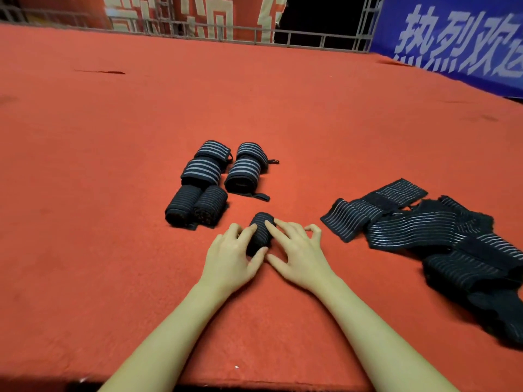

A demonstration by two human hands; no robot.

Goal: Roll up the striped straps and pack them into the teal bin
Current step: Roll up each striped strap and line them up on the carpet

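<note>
Striped straps lie in three places on the red-covered desk (pixel 113 171). One rolled strap (pixel 260 232), dark with thin pale lines, sits on the cloth between the person's two hands. The left hand (pixel 230 258) presses against the roll's left side, its fingers (pixel 249 232) curled over the top and its thumb at the near end. The right hand (pixel 297 257) rests on the roll's right side, with the index finger laid across the top and the other fingers spread and bent on the cloth just beside the roll. Both hands touch the roll; neither one closes fully around it.

Beyond the roll and slightly to its left, a cluster of finished rolls (pixel 210 183) stands close together, six as far as can be counted: four with broad pale stripes farther away, two with finer lines nearer. A loose tab trails from one of them.

To the right of the roll, well apart from it, a heap of unrolled straps (pixel 430 233) lies flat and overlapping, reaching the picture's right edge.

Behind the desk, far from the roll, hang a red banner (pixel 181 15) and a blue banner (pixel 458 38) with large pale characters.
</note>
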